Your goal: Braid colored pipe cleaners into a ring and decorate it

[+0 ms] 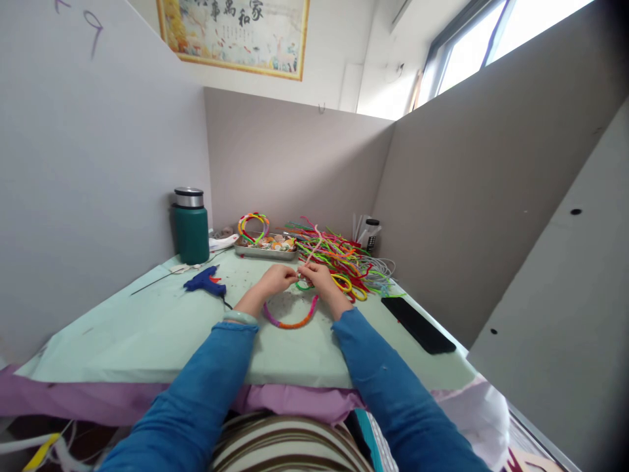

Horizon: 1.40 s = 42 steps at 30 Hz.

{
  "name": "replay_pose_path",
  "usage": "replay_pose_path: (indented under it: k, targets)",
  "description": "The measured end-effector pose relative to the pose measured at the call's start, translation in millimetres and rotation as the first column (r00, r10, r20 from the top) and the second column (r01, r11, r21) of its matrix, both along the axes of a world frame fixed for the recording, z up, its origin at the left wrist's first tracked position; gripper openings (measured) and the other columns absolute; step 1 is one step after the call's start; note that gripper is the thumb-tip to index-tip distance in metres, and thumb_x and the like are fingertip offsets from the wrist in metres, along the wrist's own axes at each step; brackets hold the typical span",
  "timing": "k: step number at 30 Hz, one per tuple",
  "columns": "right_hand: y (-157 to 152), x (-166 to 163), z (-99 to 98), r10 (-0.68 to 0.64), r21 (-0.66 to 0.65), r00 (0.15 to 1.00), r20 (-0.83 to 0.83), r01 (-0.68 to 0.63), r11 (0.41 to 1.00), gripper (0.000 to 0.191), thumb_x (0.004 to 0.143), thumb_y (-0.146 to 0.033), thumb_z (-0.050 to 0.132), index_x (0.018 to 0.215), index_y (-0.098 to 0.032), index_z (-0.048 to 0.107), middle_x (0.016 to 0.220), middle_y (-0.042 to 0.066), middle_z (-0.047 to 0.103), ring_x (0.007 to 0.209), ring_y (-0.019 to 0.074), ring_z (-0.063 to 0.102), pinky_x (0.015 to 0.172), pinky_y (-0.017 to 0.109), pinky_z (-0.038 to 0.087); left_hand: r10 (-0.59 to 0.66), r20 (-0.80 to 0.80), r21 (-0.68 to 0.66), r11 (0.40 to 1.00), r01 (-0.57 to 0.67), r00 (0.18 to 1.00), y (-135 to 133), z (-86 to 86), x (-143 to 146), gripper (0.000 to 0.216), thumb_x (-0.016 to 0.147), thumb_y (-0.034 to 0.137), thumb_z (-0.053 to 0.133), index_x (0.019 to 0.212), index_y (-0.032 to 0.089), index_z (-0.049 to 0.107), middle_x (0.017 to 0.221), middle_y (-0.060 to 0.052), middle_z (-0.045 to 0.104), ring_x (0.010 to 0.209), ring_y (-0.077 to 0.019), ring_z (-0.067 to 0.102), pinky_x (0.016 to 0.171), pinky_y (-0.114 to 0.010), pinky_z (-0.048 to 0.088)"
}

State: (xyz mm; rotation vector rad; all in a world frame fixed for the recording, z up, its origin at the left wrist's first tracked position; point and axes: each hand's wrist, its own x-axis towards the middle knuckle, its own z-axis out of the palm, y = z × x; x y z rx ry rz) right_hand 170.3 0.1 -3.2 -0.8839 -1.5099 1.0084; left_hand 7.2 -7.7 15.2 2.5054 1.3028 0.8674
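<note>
A curved hoop wrapped in purple, orange and pink pipe cleaner (289, 320) lies on the pale green table cover (147, 328) in front of me. My left hand (276, 278) and my right hand (317, 275) meet at the hoop's far end, fingers pinched together. A pale pink pipe cleaner (313, 248) rises from my right hand's pinch. A green piece shows between the two hands. Blue sleeves cover both forearms, and a pale bangle sits on my left wrist.
A heap of coloured pipe cleaners (339, 252) lies behind my hands. Further left stand a metal tray (263, 246) of small pieces, a finished hoop (253, 226), a green flask (190, 226) and a blue glue gun (204, 282). A black phone (417, 324) lies right. Partitions enclose the desk.
</note>
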Motion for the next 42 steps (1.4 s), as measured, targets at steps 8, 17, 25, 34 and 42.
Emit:
replay_pose_path:
  k: [8,17,25,34,42]
  targets:
    - [3,4,1.7,0.136,-0.274,0.958,-0.252,-0.206,0.94,0.032,0.055,-0.038,0.077,0.067,-0.016,0.057,0.056,-0.004,0.053,0.042,0.0044,0.035,0.041,0.021,0.022,0.002,0.036,0.04,0.999,-0.003,0.999,-9,7.1,3,0.026,0.078,0.029,0.049,0.072,0.014,0.069,0.062,-0.001,0.062,0.056,-0.0105,0.044,0.055,-0.022,0.029]
    - [9,5,0.3,0.134,-0.303,0.934,-0.33,-0.239,0.922,0.031,0.056,-0.036,0.078,0.07,-0.016,0.058,0.053,-0.003,0.053,0.041,0.0054,0.038,0.039,0.02,0.028,0.042,0.181,0.052,0.997,-0.052,0.983,-13,8.6,5,0.024,0.077,0.032,0.054,0.087,0.014,0.066,0.064,-0.001,0.061,0.056,-0.0106,0.046,0.053,-0.021,0.031]
    - [5,4,1.8,0.14,-0.322,0.926,-0.35,-0.259,0.911,0.028,0.06,-0.032,0.077,0.076,-0.016,0.061,0.054,-0.003,0.053,0.043,0.0058,0.041,0.039,0.02,0.027,-0.032,0.225,0.068,0.998,0.017,0.974,-17,10.8,3,0.025,0.077,0.027,0.055,0.097,0.016,0.065,0.053,0.005,0.05,0.052,-0.0095,0.042,0.054,-0.021,0.031]
    - [8,1,-0.8,0.161,-0.349,0.895,-0.417,-0.321,0.88,0.021,0.061,-0.025,0.075,0.072,-0.016,0.058,0.052,-0.004,0.05,0.044,0.0062,0.041,0.041,0.02,0.028,-0.047,0.252,0.072,0.997,0.03,0.966,-18,12.0,5,0.023,0.077,0.025,0.056,0.093,0.015,0.07,0.051,0.005,0.049,0.051,-0.0086,0.038,0.054,-0.02,0.03]
    - [3,0,4.4,0.144,-0.384,0.88,-0.453,-0.338,0.859,0.021,0.062,-0.019,0.073,0.071,-0.016,0.055,0.052,-0.005,0.048,0.043,0.0055,0.04,0.039,0.018,0.027,-0.104,0.306,0.092,0.993,0.079,0.946,-13,10.9,2,0.023,0.078,0.026,0.055,0.088,0.014,0.071,0.064,-0.001,0.063,0.058,-0.0102,0.049,0.056,-0.02,0.036]
